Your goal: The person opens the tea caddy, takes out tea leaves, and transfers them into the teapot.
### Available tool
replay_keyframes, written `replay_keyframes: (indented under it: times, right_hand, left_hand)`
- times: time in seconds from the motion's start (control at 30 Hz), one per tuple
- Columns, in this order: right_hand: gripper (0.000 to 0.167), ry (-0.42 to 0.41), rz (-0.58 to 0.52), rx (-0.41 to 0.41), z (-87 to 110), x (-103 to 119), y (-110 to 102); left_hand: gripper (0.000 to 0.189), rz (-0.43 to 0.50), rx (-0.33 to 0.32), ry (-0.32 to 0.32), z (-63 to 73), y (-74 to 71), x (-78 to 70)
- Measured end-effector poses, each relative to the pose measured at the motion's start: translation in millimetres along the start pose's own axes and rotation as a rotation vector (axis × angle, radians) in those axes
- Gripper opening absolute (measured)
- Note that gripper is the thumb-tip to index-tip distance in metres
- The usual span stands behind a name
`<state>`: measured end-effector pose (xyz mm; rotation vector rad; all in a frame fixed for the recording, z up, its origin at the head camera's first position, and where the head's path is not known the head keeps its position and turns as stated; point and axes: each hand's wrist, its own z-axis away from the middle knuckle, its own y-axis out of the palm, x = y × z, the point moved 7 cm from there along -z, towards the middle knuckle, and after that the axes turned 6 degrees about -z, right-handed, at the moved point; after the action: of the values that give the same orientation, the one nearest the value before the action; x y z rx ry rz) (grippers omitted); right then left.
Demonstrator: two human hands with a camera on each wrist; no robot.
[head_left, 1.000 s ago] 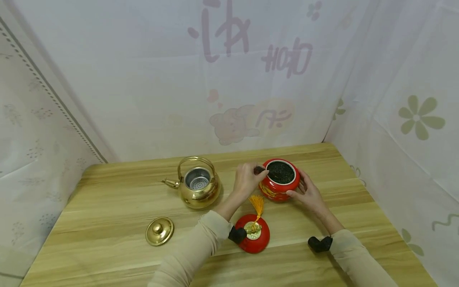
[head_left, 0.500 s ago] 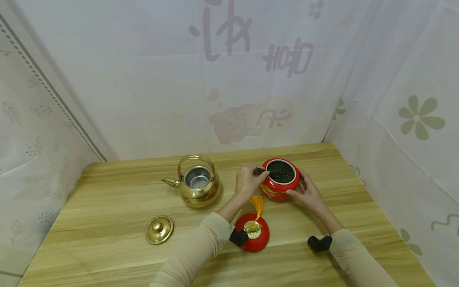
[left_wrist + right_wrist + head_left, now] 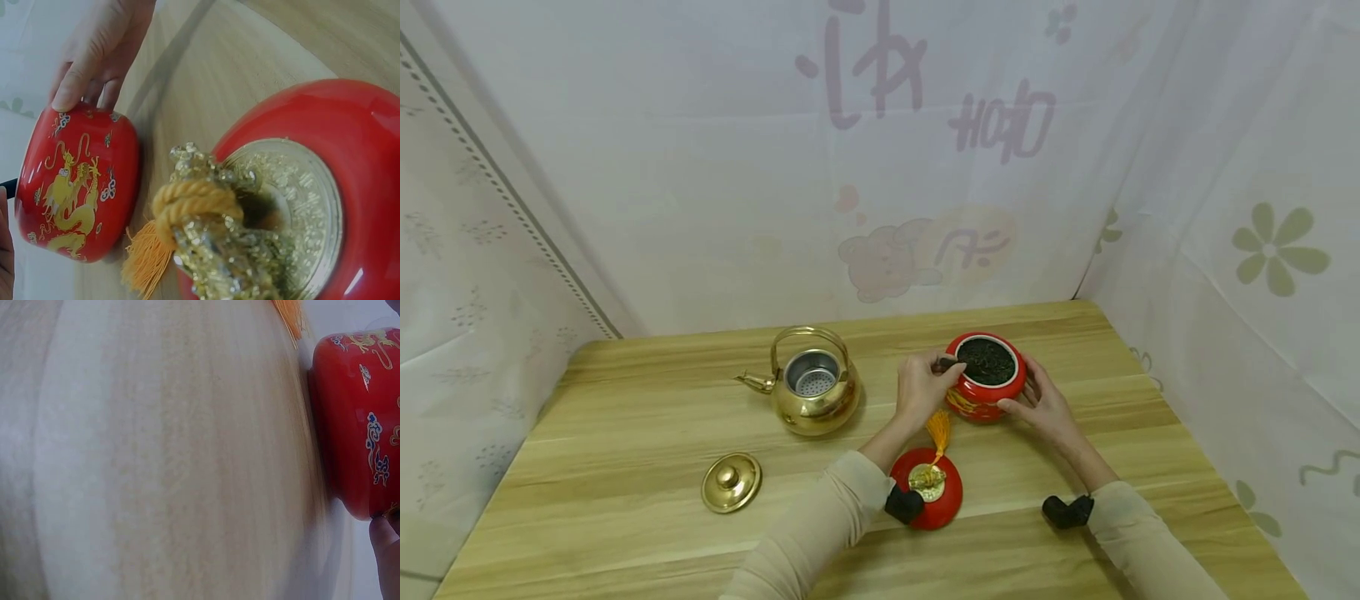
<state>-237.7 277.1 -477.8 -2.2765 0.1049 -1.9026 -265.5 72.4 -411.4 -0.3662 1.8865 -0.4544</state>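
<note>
A round red tea jar [image 3: 977, 400] with a white rim and gold dragon stands lidless at the back right, filled with dark tea leaves [image 3: 987, 360]. My right hand [image 3: 1045, 404] grips its right side, thumb at the front and fingers behind. At the left rim my left hand [image 3: 925, 385] pinches a slim dark-handled tool [image 3: 949, 364]; its far end points in over the leaves. In the left wrist view the jar's dragon side shows, with part of the dark handle at the edge. Nearer me lies the jar's red lid [image 3: 943, 504], with a gold knob and orange tassel [image 3: 938, 429].
Left of the jar stands a brass teapot [image 3: 816, 412] without its lid, a perforated strainer inside and its handle raised. Its brass lid [image 3: 731, 482] lies front left on the wooden table [image 3: 625, 433]. Printed cloth [image 3: 700, 208] hangs behind and at both sides.
My left hand has shifted slightly right and toward the jar with the dark-handled tool. The right hand and the jar have stayed nearly still.
</note>
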Motion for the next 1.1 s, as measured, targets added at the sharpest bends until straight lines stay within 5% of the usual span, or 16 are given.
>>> replay_keyframes:
  times: [0.3, 1.1]
  right_hand:
    - [0.087, -0.005, 0.004, 0.001, -0.2, 0.0, -0.1]
    - [0.087, 0.007, 0.018, -0.013, -0.2, -0.5, 0.3]
  left_hand:
    - [0.013, 0.062, 0.030, -0.094, 2.7, 2.3, 5.4]
    - [0.014, 0.149, 0.015, -0.150, 7.9, 3.4, 10.3]
